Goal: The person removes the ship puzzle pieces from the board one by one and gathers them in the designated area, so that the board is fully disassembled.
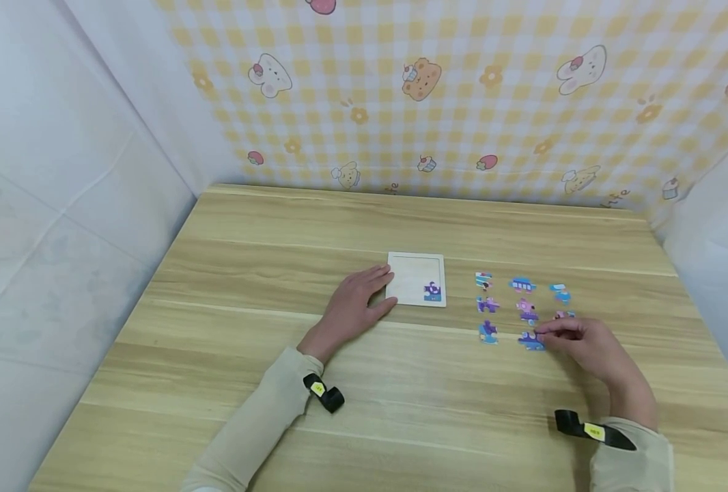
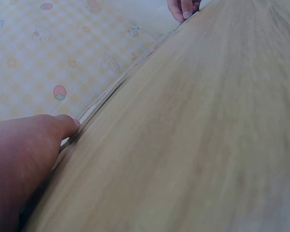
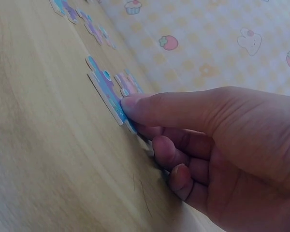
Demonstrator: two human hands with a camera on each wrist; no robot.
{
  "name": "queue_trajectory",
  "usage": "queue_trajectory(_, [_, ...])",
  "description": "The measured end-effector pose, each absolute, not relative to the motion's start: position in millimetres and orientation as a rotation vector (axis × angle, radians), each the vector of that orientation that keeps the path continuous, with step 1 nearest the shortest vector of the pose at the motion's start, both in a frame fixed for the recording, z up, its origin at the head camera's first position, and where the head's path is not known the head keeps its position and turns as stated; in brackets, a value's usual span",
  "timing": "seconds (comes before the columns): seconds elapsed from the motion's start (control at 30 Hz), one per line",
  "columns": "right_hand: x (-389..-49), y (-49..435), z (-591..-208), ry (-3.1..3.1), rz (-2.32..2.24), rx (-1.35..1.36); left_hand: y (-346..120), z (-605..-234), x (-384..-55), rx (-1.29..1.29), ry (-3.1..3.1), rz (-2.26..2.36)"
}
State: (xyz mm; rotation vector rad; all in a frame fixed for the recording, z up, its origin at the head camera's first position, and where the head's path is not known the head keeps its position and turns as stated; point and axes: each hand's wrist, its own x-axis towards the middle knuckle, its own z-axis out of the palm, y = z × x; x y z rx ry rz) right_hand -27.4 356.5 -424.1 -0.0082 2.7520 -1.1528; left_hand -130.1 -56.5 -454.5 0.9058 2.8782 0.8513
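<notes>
In the head view my left hand (image 1: 359,298) lies at the left side of a square white puzzle tray (image 1: 408,273), its fingers extended, with fingertips and thumb on the border. One purple and blue jigsaw piece (image 1: 433,292) sits in the tray's lower right corner. To the right, my right hand (image 1: 585,347) pinches the right end of a blue and purple jigsaw piece (image 1: 530,341) in the front row of loose pieces. The right wrist view shows the thumb (image 3: 137,108) on top of this piece, close over the table, with the other fingers curled beneath and behind.
Several loose jigsaw pieces lie in rows right of the tray, among them one with a bus (image 1: 522,284) and one with a pink figure (image 1: 526,307). Behind the wooden table (image 1: 278,225) hangs a yellow checked cloth (image 1: 364,89); a white wall covering (image 1: 81,205) stands left.
</notes>
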Motion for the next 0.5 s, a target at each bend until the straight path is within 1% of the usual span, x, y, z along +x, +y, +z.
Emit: queue_trajectory(0.5, [-25.5, 359.9, -424.9, 2.726, -1.22, -0.016, -56.9, -453.4, -129.0, 0.892, 2.865, 0.852])
